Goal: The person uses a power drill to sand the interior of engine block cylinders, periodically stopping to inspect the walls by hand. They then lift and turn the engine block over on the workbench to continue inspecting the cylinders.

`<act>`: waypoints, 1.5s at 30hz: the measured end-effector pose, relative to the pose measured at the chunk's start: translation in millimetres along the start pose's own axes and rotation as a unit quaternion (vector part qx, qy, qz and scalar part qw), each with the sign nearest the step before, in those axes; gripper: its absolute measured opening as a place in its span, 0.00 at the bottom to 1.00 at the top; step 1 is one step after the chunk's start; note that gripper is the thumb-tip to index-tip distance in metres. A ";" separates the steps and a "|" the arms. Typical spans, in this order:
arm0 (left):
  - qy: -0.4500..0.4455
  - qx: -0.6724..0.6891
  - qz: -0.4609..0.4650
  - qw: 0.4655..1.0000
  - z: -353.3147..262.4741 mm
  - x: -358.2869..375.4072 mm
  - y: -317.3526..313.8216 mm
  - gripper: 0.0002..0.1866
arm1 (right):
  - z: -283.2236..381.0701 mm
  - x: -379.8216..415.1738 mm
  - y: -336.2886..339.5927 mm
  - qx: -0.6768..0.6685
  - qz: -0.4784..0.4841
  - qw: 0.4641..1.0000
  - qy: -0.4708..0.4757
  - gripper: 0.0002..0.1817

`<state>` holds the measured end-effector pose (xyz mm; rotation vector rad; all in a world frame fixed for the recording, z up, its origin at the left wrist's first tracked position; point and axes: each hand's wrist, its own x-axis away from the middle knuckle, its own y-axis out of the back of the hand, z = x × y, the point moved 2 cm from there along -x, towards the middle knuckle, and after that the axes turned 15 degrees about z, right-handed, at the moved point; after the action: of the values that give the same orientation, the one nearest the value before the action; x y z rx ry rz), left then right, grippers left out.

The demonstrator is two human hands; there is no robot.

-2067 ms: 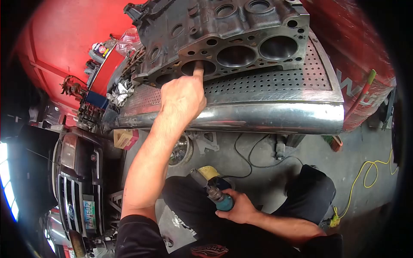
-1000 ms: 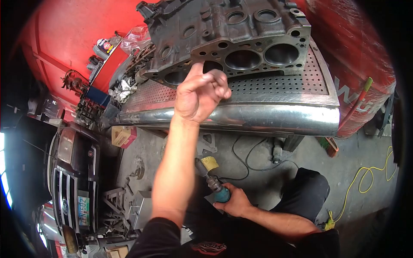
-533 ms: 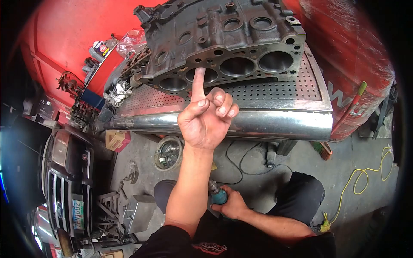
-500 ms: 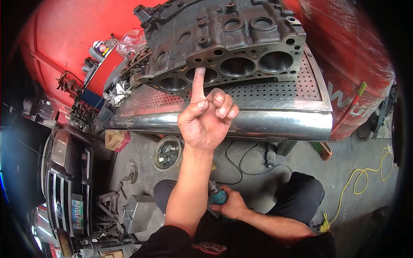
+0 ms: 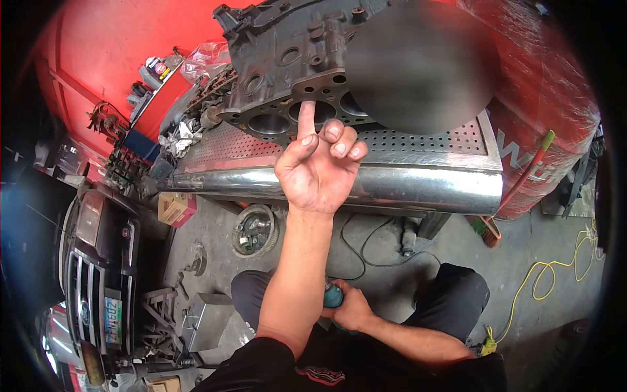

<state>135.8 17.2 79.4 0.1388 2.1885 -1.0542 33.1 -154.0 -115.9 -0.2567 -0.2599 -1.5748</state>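
A dark engine block (image 5: 271, 72) lies tilted on a perforated metal bench, its face with the cylinder bores towards me. My left hand (image 5: 320, 173) is raised palm up in front of it, holding nothing. The index finger points up at the rim of the second cylinder bore (image 5: 323, 112) from the left; its tip overlaps the opening. The thumb and other fingers are half curled. Low near my lap, my right hand (image 5: 353, 308) grips a teal power tool (image 5: 334, 296), whose front end is hidden behind my left forearm. A blurred round patch covers the block's right part.
The bench (image 5: 431, 175) has a rounded shiny front edge. Below stands a round basin (image 5: 273, 238) of parts, near a black cable (image 5: 362, 251). A broom (image 5: 486, 230) leans at right, with a yellow cord (image 5: 516, 300) on the floor. A dark vehicle (image 5: 98, 261) is at left.
The view has shifted slightly. My left forearm now covers the front of the power tool. The blurred patch newly hides the block's right bores; my index finger stays at the second bore.
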 end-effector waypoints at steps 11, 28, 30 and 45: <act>-0.002 -0.021 -0.004 1.000 3.2 9.9 -14.6 0.38 | 3.8 3.0 1.0 -0.002 0.006 1.000 -0.001 0.40; -0.023 -0.101 -0.033 0.994 12.6 14.7 2.3 0.51 | -43.1 -16.7 -4.8 0.053 -0.014 0.998 -0.022 0.39; -0.015 -0.129 -0.042 0.991 12.7 15.0 0.2 0.54 | -52.8 -18.8 -3.8 0.057 -0.023 0.998 -0.011 0.37; 0.102 -0.440 -0.033 0.891 1.8 16.7 13.6 0.51 | -145.3 -54.8 6.3 -0.001 -0.060 0.998 -0.033 0.33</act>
<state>129.2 21.7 59.3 -0.2513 2.6597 0.0092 40.3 -149.1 -271.0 -0.2999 -0.3290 -1.6874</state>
